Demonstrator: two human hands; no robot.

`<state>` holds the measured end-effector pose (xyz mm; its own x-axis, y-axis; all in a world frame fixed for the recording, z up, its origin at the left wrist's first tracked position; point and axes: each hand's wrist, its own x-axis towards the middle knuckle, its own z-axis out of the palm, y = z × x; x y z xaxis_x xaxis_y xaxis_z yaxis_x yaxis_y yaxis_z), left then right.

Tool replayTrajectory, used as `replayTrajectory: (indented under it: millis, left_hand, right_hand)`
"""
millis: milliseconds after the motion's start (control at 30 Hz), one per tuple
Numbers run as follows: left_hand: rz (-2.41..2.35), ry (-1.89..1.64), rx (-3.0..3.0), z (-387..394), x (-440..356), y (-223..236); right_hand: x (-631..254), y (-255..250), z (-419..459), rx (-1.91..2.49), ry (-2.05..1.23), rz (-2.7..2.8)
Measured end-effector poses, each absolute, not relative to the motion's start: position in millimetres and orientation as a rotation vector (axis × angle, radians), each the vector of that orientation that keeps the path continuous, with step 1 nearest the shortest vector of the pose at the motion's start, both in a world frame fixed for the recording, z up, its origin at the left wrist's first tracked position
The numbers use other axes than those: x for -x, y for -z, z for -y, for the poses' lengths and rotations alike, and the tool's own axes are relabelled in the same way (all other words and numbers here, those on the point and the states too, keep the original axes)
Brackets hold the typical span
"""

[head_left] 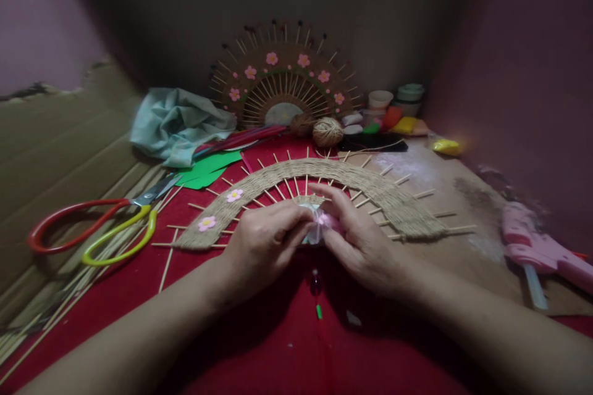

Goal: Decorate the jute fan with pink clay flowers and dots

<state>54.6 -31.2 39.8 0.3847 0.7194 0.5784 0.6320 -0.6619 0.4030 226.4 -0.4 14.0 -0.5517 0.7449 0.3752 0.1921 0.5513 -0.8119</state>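
My left hand [278, 229] pinches the edge of a small shiny piece, clear with pink in it [320, 221]; its exact kind I cannot make out. Thumb and fingers of my right hand [359, 234] close around its pink side, the index finger raised. Just beyond both hands lies a half-round fan of sticks woven with twine [296, 170]. Two pink flowers, one lower [206, 223] and one higher [234, 195], sit on its left band. My hands cover the fan's lower middle.
Scissors [115, 203] with red and yellow handles lie left, near thin sticks and green sheets [204, 171]. A pink glue gun [532, 241] is at right. Behind stand a finished-looking flowered fan [287, 62], a twine ball [328, 132], cups [380, 99] and a pale cloth [178, 123].
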Motion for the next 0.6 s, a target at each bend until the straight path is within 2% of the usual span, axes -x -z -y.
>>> replayTrajectory:
  millis: [100, 233, 433, 600]
  left_hand:
    - [-1.226, -1.008, -1.932, 32, -47, -53]
    - [-0.996, -1.073, -1.269, 29, -39, -64]
    - [-0.811, -1.019, -1.093, 22, -38, -60]
    - [-0.833, -1.028, -1.077, 21, -39, -57]
  right_hand:
    - [-227, -17, -2, 0.803, -0.989, 1.99]
    - [-230, -17, -5, 0.863, -0.987, 1.935]
    - [-229, -13, -6, 0.822, -1.04, 1.9]
    - [-229, -14, -6, 0.836, -1.029, 1.906]
